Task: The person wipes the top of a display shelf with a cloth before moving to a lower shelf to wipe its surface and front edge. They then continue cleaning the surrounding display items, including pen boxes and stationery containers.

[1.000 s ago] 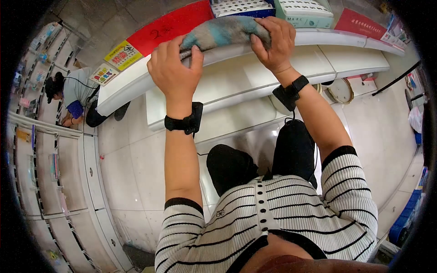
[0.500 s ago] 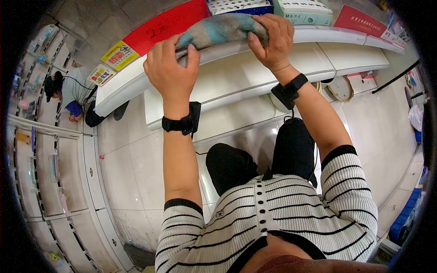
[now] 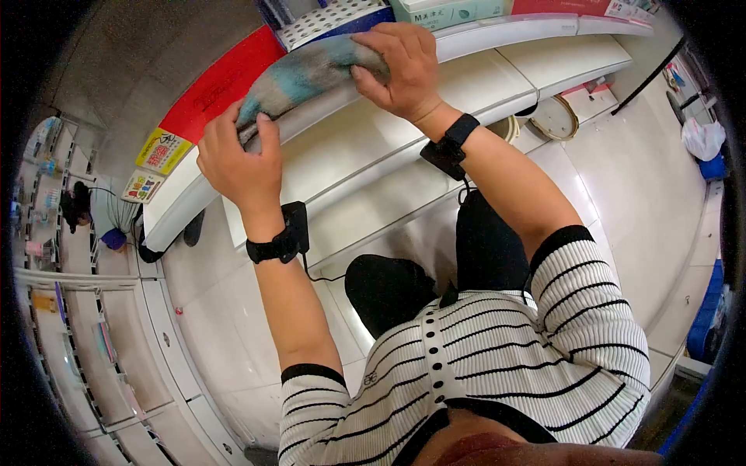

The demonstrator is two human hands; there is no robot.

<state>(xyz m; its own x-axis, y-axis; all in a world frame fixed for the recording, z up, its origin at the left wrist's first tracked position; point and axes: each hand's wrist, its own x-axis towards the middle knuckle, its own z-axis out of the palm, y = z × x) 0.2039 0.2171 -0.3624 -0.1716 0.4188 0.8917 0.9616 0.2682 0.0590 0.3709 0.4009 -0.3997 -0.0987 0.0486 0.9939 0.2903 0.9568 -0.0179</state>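
Head cam — grey/teal patchy cloth (image 3: 301, 81), fuzzy, bunched lengthwise, L hand (image 3: 245, 167) & R hand (image 3: 408, 68) — grip holding opp. ends

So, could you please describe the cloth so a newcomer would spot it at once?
Find the long white shelf edge crossing the upper view. There, the left hand and right hand hold the cloth between them. Fuzzy grey and blue patches distinguish it from the red sign beside it.
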